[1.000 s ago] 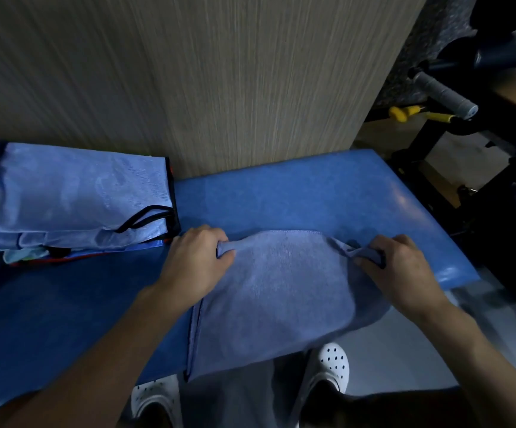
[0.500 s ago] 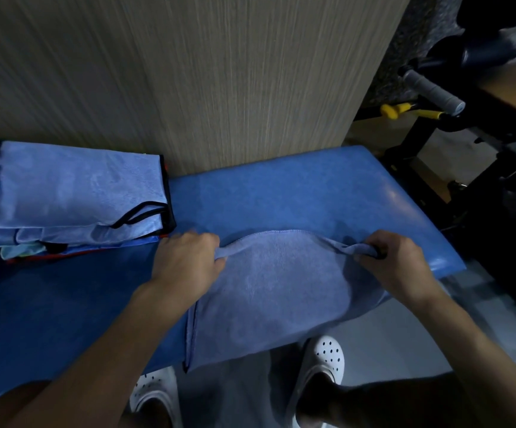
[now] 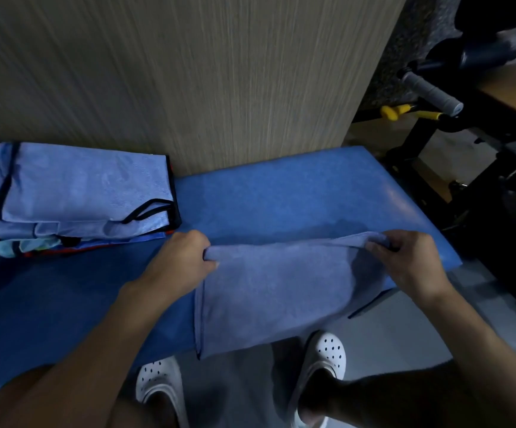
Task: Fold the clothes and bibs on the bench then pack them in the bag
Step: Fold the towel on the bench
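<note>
We see a blue cloth (image 3: 281, 288) lying at the near edge of a blue counter (image 3: 281, 199), its lower part hanging over the front. The left hand (image 3: 179, 261) has a closed grip pinching the cloth's far left corner, and the right hand (image 3: 411, 261) pinches the far right corner. A folded pile (image 3: 77, 193) of light blue fabric sits to the left, against a wood-grain panel (image 3: 188, 72). Black gym equipment (image 3: 432, 94) crowds the right, with white clogs (image 3: 327, 353) below.

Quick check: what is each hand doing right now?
Left hand: grips the far left corner of the blue cloth.
Right hand: pinches its far right corner.
</note>
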The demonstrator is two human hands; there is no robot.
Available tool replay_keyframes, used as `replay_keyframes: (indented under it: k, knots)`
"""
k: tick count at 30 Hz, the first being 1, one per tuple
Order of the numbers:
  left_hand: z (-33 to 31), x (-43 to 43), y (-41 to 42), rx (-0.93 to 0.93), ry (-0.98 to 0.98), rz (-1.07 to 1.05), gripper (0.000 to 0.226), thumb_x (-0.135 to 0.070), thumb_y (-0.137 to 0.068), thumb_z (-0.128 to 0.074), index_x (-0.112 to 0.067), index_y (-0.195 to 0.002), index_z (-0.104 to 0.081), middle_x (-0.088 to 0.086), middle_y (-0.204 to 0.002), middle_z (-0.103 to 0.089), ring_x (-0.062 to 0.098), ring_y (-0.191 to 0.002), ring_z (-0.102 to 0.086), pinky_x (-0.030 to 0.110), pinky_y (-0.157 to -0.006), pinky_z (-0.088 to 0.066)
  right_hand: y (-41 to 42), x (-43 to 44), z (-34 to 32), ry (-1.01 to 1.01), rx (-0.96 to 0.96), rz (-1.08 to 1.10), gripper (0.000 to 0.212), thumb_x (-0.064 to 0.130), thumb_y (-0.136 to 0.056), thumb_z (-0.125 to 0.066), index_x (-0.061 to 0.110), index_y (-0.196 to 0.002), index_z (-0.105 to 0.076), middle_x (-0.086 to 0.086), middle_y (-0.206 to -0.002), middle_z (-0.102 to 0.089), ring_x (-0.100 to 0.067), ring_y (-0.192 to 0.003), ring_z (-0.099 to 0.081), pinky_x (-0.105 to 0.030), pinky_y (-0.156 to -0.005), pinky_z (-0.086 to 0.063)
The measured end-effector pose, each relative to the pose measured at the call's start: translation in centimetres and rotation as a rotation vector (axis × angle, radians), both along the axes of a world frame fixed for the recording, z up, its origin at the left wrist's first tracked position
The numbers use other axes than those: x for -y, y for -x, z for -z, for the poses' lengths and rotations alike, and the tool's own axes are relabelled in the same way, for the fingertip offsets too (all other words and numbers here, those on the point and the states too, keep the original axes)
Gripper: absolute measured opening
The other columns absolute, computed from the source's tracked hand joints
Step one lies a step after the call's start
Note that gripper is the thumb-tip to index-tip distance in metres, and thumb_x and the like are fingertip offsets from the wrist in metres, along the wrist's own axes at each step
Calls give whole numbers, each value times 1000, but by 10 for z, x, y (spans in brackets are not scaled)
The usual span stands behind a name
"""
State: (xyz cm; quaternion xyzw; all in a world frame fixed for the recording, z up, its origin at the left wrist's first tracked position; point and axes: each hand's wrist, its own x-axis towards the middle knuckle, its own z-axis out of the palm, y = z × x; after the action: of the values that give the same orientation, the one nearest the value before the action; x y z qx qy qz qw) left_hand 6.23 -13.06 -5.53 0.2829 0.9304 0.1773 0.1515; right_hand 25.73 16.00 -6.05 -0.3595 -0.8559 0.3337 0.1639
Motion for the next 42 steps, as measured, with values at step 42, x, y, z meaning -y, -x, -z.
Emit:
replay_keyframes:
  k: [42]
  knots:
    - [-233,71,-104,233,-1086,-220,17,0,-88,-71,-12,-78,-76,7,-82,-76,18,-84,-72,29,-88,-57,-99,50,-222,443,-652,-215,29,31,-74,-77,4,-79,-68,-16,-79,-69,-30,-79,-62,-41,-76,-51]
